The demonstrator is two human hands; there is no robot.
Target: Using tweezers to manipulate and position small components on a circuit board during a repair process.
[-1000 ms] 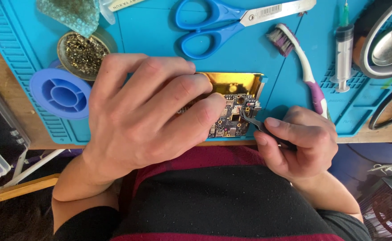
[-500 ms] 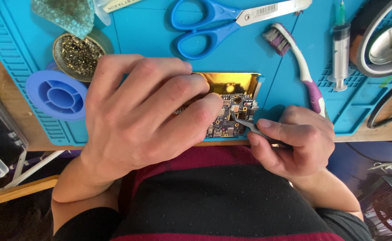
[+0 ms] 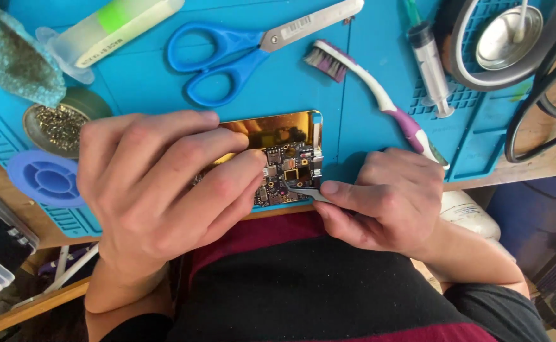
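Observation:
A gold-coloured phone body (image 3: 278, 130) lies on the blue work mat (image 3: 132, 82) near its front edge, with its circuit board (image 3: 287, 171) exposed. My left hand (image 3: 157, 190) lies flat over the phone's left part and presses it down with the fingers. My right hand (image 3: 385, 202) pinches a pair of metal tweezers (image 3: 304, 192), whose tips touch the board's lower right area. Whatever the tips grip is too small to tell.
On the mat behind the phone lie blue scissors (image 3: 227, 54), a toothbrush (image 3: 379, 101), a syringe (image 3: 430, 60) and a clear tube with a green label (image 3: 110, 28). A tin of brass wool (image 3: 59, 126) and a blue spool (image 3: 47, 180) sit at left. A round metal stand (image 3: 506, 38) and black cables (image 3: 544, 107) are at right.
The head camera has moved closer. My right hand has brought the tweezers slightly left onto the board. My left hand has stayed on the phone.

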